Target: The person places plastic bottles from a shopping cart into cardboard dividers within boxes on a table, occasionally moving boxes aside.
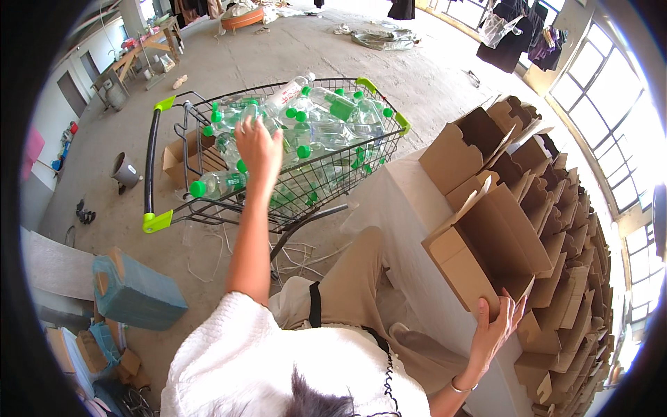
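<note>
Fingers of left hand (258, 153) loosely bent, reaching into green-capped bottles (330, 108) heaped in wire cart (151, 163); whether one is gripped, cannot tell. Right hand (499, 318) grasps near corner of open cardboard box (460, 267), partly curled. Bottles lie under and beyond left hand; box extends forward from right.

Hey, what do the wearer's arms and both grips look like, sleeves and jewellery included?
The left grip is an ungloved hand, with no jewellery visible at its wrist. The right grip is ungloved too, with a thin, pale bracelet at the wrist. A short, white, textured sleeve leaves the left forearm bare.
</note>
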`<action>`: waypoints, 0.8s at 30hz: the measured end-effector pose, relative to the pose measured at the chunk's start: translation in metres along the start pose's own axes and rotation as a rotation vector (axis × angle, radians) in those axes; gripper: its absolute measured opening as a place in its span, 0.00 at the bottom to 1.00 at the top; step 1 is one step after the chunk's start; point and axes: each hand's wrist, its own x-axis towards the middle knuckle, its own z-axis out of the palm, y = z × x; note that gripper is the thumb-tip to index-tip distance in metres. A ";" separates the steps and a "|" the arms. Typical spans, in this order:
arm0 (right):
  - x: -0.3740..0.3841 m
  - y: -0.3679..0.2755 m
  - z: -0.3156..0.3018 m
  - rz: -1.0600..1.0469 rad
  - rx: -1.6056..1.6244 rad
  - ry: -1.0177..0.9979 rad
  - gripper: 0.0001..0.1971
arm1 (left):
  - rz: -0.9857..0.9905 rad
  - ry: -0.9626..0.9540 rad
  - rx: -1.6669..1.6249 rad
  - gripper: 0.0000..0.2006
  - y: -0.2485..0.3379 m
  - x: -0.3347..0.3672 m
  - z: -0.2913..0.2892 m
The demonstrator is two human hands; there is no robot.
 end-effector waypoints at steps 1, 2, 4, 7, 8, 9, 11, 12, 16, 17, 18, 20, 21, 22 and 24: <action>0.000 0.001 0.000 -0.007 0.003 0.005 0.24 | -0.023 -0.063 0.077 0.30 -0.026 0.011 0.019; -0.001 0.003 0.002 -0.014 0.003 0.013 0.24 | -0.104 -0.280 0.106 0.34 -0.043 0.027 0.034; -0.002 0.005 0.001 -0.005 0.005 0.005 0.22 | -0.288 -0.354 0.139 0.31 -0.046 0.040 0.053; -0.006 0.004 -0.003 0.018 0.002 -0.013 0.20 | -0.386 -0.327 0.407 0.22 -0.047 0.060 0.099; -0.007 0.003 -0.002 0.014 -0.011 -0.003 0.19 | -0.358 -0.396 0.337 0.19 -0.049 0.066 0.100; -0.010 0.004 -0.003 0.022 -0.028 0.007 0.19 | -0.317 -0.469 0.263 0.17 -0.042 0.071 0.091; -0.013 0.001 -0.005 0.006 -0.022 0.030 0.18 | -0.335 -0.495 0.129 0.16 -0.041 0.075 0.087; -0.013 0.000 -0.007 0.014 -0.013 0.045 0.18 | -0.389 -0.577 -0.077 0.21 -0.047 0.081 0.076; -0.005 -0.003 0.000 -0.101 0.084 0.120 0.20 | -0.715 -0.217 -0.806 0.35 -0.126 0.079 0.091; -0.004 0.001 -0.004 -0.081 0.067 0.149 0.21 | -0.707 -0.126 -0.915 0.35 -0.074 0.070 0.089; -0.001 0.005 -0.003 -0.059 0.050 0.173 0.22 | -0.715 -0.037 -1.024 0.35 -0.020 0.055 0.060; 0.003 0.010 0.002 -0.070 0.066 0.177 0.20 | -0.343 -0.166 -1.325 0.33 0.036 0.032 -0.001; 0.003 0.013 0.004 -0.062 0.059 0.187 0.20 | -0.196 -0.199 -1.410 0.32 0.071 0.018 -0.028; 0.004 0.019 0.009 -0.051 0.038 0.202 0.20 | -0.054 -0.211 -1.493 0.31 0.103 0.004 -0.056; 0.004 0.025 0.012 -0.043 0.025 0.226 0.21 | 0.263 -0.305 -1.456 0.32 0.157 -0.015 -0.101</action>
